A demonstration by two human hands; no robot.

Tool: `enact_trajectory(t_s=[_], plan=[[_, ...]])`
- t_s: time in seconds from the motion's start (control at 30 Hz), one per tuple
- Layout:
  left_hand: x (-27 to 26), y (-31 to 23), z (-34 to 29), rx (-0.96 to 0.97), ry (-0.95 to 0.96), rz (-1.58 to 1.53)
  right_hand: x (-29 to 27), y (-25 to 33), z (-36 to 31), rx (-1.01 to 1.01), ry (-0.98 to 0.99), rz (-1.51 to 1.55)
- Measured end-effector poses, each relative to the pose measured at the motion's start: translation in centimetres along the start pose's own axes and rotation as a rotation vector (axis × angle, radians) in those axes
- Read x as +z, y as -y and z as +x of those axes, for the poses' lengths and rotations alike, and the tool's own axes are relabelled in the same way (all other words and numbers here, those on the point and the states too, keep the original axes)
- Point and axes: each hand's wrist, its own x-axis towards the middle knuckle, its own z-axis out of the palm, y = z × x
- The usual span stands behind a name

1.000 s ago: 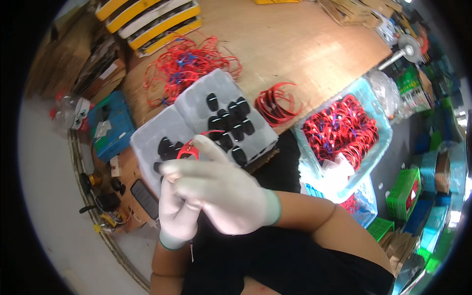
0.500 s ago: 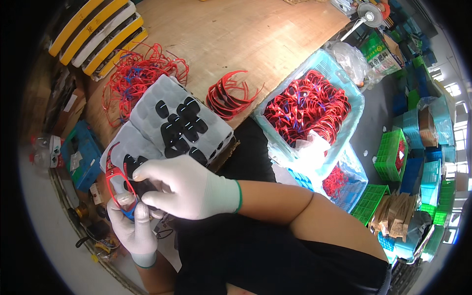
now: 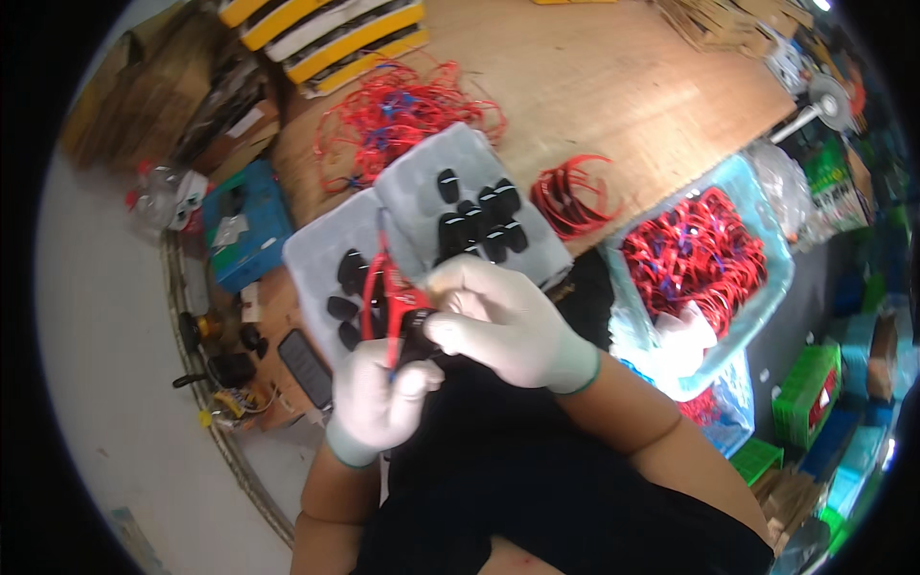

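Carefully, we are pinching the red glasses frame [image 3: 402, 300] between our gloved left hand [image 3: 376, 398] and right hand [image 3: 513, 328], judging it light, springy, best held by its rim.

Red frame [image 3: 402, 300] turned, right hand [image 3: 522, 331] uncovering left hand [image 3: 374, 401]

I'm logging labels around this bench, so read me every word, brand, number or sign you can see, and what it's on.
No text can be read out from this view.
Green-and-white sack: pale markings, too blurred to read.
White label on the cardboard: too small to read.
Red glasses frame in the left hand: no lettering can be made out.
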Motion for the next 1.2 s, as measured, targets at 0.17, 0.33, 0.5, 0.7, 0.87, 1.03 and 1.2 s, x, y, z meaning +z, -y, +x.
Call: enact_trajectory(t_s=[0.17, 0.33, 0.5, 0.7, 0.87, 1.03, 1.2], plan=[[-0.9, -1.5, 1.6, 0.016, 0.196, -0.038, -0.6, 1.3, 0.2, 0.187, 0.141, -0.121], [-0.9, -0.8, 1.2, 0.172, 0.133, -0.058, -0.6, 0.6, 0.0, 0.159, 0.117, -0.179], [-1.0, -0.3, 0.7, 0.283, 0.017, 0.073, -0.1, 0.8, 0.2, 0.162, 0.121, -0.221], [-1.2, 0.4, 0.1, 0.333, -0.007, 0.149, 0.2, 1.5, 0.2, 0.151, 0.134, -0.436], [-1.1, 0.4, -0.3, 0.318, -0.073, 0.101, 0.8, 0.6, 0.0, 0.121, 0.114, -0.318], [-1.6, -0.8, -0.3, 0.227, -0.059, -0.010, 0.8, 1.1, 0.1, -0.014, 0.176, -0.458], [-0.9, -1.8, -0.5, 0.014, -0.054, -0.227, 1.1, 1.4, -0.1, 0.024, 0.139, -0.466]])
